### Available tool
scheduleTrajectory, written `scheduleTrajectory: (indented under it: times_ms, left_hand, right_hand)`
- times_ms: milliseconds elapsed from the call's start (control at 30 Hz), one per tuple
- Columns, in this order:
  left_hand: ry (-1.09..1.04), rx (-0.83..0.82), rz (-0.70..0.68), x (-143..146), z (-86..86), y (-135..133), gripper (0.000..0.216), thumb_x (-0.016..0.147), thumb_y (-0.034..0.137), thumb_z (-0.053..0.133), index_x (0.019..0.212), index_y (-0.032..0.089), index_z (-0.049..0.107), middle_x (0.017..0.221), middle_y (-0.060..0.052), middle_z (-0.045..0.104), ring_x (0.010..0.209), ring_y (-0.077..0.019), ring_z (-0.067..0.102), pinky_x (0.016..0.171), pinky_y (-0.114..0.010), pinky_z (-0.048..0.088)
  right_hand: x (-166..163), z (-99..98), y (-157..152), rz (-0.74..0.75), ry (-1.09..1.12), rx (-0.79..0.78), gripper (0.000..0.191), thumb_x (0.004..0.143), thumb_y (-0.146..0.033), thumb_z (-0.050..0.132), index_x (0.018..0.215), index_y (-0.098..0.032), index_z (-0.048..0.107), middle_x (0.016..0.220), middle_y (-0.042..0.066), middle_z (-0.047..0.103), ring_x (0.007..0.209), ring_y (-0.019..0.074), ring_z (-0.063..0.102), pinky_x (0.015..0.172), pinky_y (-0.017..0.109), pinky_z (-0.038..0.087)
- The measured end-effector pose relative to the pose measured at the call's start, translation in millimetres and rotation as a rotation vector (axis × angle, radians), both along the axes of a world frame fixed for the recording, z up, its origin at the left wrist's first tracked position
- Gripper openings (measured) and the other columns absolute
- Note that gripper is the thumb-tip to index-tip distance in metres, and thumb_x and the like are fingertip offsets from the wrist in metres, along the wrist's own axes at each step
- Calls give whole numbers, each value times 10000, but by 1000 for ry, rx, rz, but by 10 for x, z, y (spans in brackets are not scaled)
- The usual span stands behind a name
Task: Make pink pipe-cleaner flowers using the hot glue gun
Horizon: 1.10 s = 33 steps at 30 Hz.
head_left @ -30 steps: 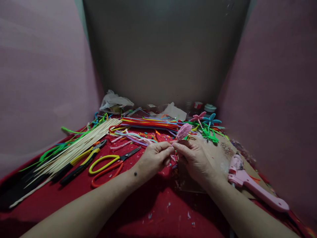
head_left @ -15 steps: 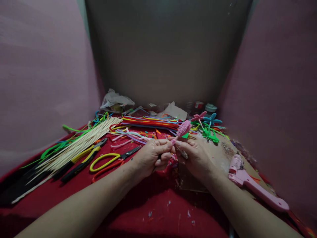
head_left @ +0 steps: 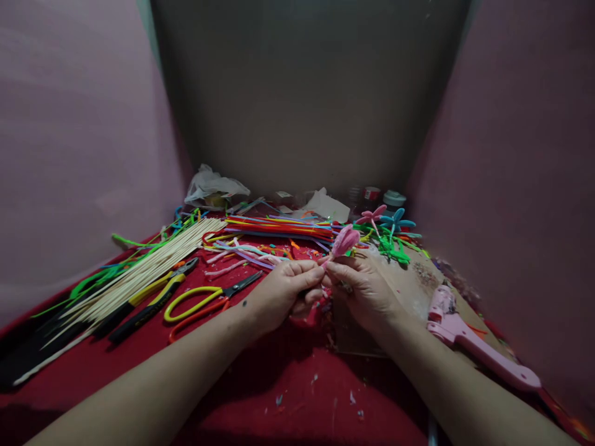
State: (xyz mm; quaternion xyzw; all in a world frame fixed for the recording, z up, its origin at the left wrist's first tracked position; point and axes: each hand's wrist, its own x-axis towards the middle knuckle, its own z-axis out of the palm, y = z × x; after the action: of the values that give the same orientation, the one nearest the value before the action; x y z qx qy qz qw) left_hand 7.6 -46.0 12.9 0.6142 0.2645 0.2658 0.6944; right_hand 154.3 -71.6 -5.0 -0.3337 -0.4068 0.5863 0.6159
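Note:
A pink pipe cleaner flower bud (head_left: 344,240) points up and to the right, above the fingertips of both hands. My left hand (head_left: 295,285) pinches the lower end of its stem between thumb and fingers. From the other side my right hand (head_left: 356,285) is closed on the stem just below the bud. The two sets of fingertips meet around the stem and hide most of it. Scissors (head_left: 199,305) with one yellow and one orange handle lie left of my left hand. Behind the hands lies a bundle of coloured pipe cleaners (head_left: 279,227).
Wooden sticks (head_left: 153,272) and yellow-black pliers (head_left: 149,303) lie on the red cloth (head_left: 260,396) at left. A pink glue gun (head_left: 483,353) rests at right near cardboard (head_left: 360,337). Pink and blue pipe cleaner shapes (head_left: 395,222) stand at the back right.
The bud has turned a little in the fingers, and its petals now show gaps between them. Both hands keep their pinch on the stem. The whole view has shifted slightly.

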Motion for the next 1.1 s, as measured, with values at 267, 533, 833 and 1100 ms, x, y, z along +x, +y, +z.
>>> scheduleTrajectory:
  times_ms: [267, 533, 833, 1100]
  left_hand:
    - [287, 928, 403, 38, -139, -46, 210, 853, 235, 434, 670, 159, 506, 567, 43, 406, 509, -74, 340, 536, -225, 276]
    - [65, 307, 244, 31, 28, -42, 252, 840, 323, 476, 649, 159, 459, 501, 68, 335, 424, -47, 263, 417, -190, 199]
    - [-181, -137, 21, -18, -22, 16, 185, 850, 305, 508, 747, 153, 497, 471, 91, 314, 351, -13, 185, 361, -154, 132]
    - [-283, -376, -108, -34, -46, 42, 152, 846, 268, 528, 776, 133, 529, 480, 103, 272, 353, -6, 116, 336, -127, 159]
  right_hand:
    - [-76, 20, -36, -64, 56, 10, 132, 607, -226, 738, 633, -143, 639, 555, -44, 519, 517, 59, 365, 479, 207, 267]
    - [-23, -8, -58, 35, -55, 21, 168, 697, -304, 693, 723, -148, 637, 568, -51, 436, 486, 52, 229, 440, 232, 127]
    - [3, -12, -7, 68, -48, -10, 97, 721, -256, 640, 706, -165, 611, 611, -31, 487, 505, 62, 304, 442, 209, 195]
    - [0, -13, -22, 94, -16, -41, 152, 713, -280, 666, 672, -161, 580, 587, -33, 468, 520, 72, 330, 458, 201, 232]
